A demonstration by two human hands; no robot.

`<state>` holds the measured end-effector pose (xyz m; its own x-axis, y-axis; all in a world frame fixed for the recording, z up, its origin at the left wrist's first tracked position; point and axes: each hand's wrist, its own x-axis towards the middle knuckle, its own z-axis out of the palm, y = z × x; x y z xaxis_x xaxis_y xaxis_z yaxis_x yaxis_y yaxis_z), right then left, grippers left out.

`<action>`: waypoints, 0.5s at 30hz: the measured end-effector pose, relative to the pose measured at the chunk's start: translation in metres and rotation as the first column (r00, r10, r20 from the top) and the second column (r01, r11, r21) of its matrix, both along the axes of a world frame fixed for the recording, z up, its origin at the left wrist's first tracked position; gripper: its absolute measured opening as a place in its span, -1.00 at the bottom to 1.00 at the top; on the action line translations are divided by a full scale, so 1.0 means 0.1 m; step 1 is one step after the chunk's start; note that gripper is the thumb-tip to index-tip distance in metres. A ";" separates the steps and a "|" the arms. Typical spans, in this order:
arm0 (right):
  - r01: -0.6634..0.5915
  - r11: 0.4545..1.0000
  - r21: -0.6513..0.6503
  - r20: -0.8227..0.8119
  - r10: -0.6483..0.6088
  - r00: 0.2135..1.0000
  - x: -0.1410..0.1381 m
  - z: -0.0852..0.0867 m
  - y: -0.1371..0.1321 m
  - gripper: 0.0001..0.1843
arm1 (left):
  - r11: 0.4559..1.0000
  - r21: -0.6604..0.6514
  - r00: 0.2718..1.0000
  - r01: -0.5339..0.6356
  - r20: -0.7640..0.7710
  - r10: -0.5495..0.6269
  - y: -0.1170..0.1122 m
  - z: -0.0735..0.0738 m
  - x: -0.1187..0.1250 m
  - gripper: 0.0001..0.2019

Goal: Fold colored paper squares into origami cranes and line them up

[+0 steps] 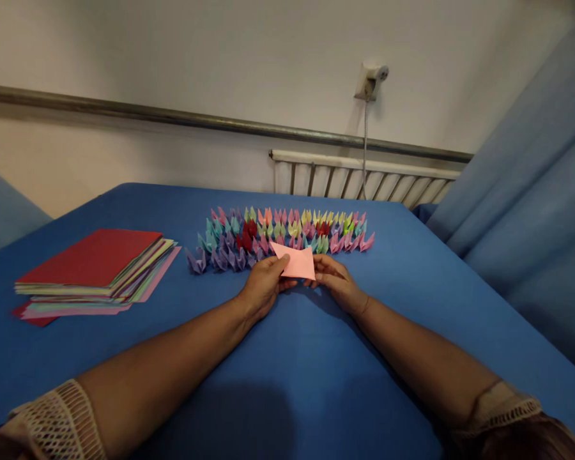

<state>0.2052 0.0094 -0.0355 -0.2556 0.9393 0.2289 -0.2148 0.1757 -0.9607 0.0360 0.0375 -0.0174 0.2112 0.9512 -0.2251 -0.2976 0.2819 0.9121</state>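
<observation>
A partly folded sheet of pink origami paper (299, 263) is held up between my two hands, in front of the rows of paper cranes. My left hand (267, 281) grips its left side, thumb on the face and fingers underneath. At the lower right corner, my right hand (336, 281) pinches the paper between thumb and fingers. Just beyond stand several rows of folded paper cranes (230, 253) in purple, blue, red, green, yellow and pink. The pink sheet and my hands hide part of the nearest row.
To the left lies a stack of coloured paper (91, 259), red on top, its edges uneven. Everything rests on a blue-covered table (287, 383). A metal rail (172, 116), a radiator (364, 167) and a wall socket (367, 82) are behind. Blue curtain (536, 191) hangs at right.
</observation>
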 end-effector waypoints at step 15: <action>0.166 0.986 0.012 0.056 -0.166 0.985 -0.04 -0.08 0.06 -0.69 | 0.992 0.106 0.996 0.075 -0.062 -0.068 -0.02 -0.05 0.02 -0.69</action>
<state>0.2008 0.0153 -0.0439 -0.1092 0.9681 0.2257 -0.1277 0.2115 -0.9690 0.0376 0.0354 -0.0221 0.2690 0.9535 -0.1361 -0.2255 0.1997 0.9535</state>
